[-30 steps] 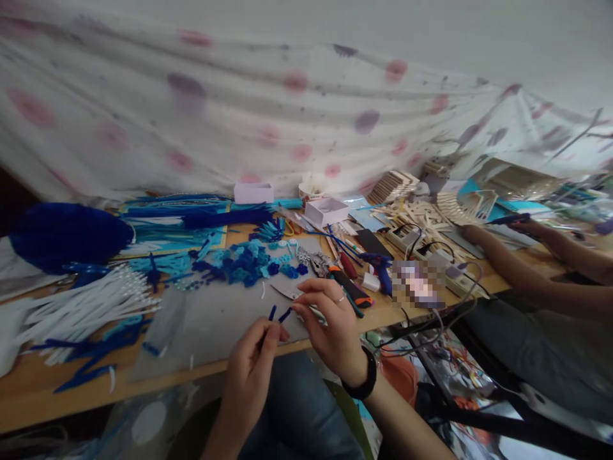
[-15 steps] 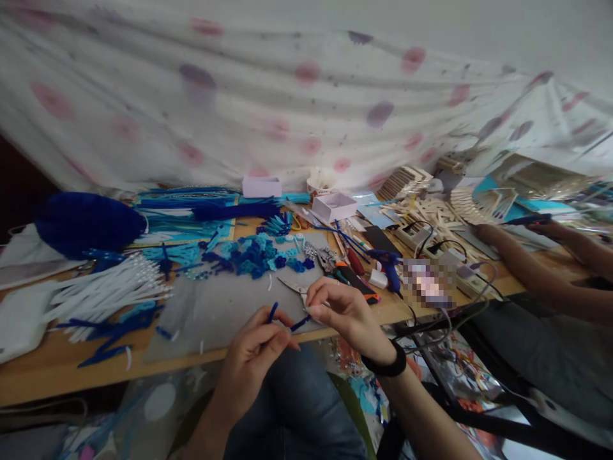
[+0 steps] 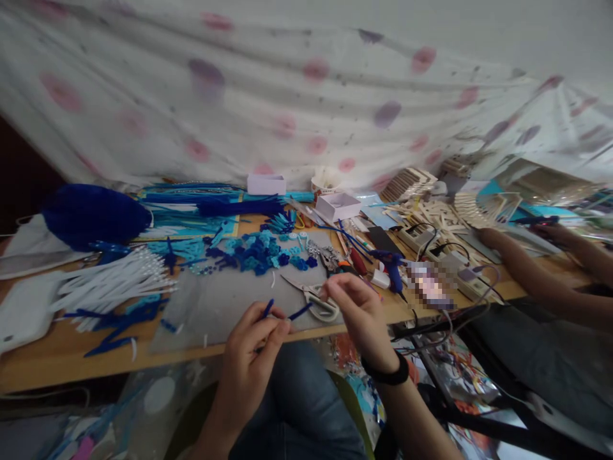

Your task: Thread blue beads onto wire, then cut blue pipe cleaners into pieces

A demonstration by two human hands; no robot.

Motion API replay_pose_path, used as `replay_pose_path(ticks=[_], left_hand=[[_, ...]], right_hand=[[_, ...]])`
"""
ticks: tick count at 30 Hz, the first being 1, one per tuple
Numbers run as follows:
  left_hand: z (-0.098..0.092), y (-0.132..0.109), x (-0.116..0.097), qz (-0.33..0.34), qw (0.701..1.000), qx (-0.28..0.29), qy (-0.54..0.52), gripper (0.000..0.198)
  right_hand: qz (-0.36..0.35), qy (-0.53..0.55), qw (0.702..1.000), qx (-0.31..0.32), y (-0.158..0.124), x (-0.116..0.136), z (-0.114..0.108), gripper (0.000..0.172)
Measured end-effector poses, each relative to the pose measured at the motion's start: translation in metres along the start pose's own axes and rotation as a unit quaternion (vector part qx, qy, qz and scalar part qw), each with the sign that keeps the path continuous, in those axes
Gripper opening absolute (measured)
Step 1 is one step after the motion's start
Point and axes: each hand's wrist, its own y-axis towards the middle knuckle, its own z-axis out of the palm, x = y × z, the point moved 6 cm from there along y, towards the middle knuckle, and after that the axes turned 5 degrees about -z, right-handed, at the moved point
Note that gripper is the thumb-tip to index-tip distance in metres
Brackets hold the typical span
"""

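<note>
My left hand [image 3: 256, 335] pinches a short dark blue pipe cleaner [image 3: 301, 312] between thumb and fingers. One end stands up above the index finger, and the other points right toward the scissors. My right hand [image 3: 357, 310] hovers over the scissors' handles, a little apart from the pipe cleaner's free end. Its fingers are curled together; whether they hold anything small is hidden. The scissors [image 3: 313, 294] have pale handles and lie on the grey mat [image 3: 215, 306], blades pointing up and left.
Blue crocheted-looking pieces [image 3: 261, 252] lie in a heap behind the mat. White stems [image 3: 117, 281] are piled at left. A blue glue gun [image 3: 390, 268] and a power strip [image 3: 467, 281] with cables lie at right. Another person's arm [image 3: 531, 275] reaches in from the right.
My right hand has drawn away from the pipe cleaner's right end, moving slightly right and uncovering the scissors' handles. My left hand still grips the pipe cleaner. The view has shifted slightly.
</note>
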Motion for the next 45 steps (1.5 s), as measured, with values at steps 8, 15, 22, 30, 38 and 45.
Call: replay_pose_path(ticks=[8,15,22,30,38,45], left_hand=[[-0.011,0.002,0.005,-0.049,0.988,-0.094,-0.111,0.021],[-0.011,0.000,0.016,-0.070,0.983,-0.084,-0.146,0.025],[-0.012,-0.002,0.021,-0.088,0.983,-0.074,-0.143,0.024],[-0.009,-0.001,0.023,-0.074,0.988,-0.051,-0.122,0.027],[-0.006,-0.001,0.026,-0.099,0.984,-0.054,-0.139,0.027],[-0.007,-0.007,0.013,-0.107,0.968,-0.090,-0.208,0.033]], right_hand=[[0.086,0.197,0.977,0.010,0.002,-0.003,0.003,0.024],[0.146,0.277,0.950,0.014,-0.002,-0.014,0.018,0.026],[0.123,0.313,0.940,0.053,-0.004,-0.011,0.027,0.035],[0.126,0.342,0.927,0.082,-0.005,-0.004,0.037,0.017],[0.132,0.357,0.921,0.089,-0.005,-0.009,0.034,0.036],[0.138,0.348,0.919,0.123,-0.009,-0.009,0.037,0.047]])
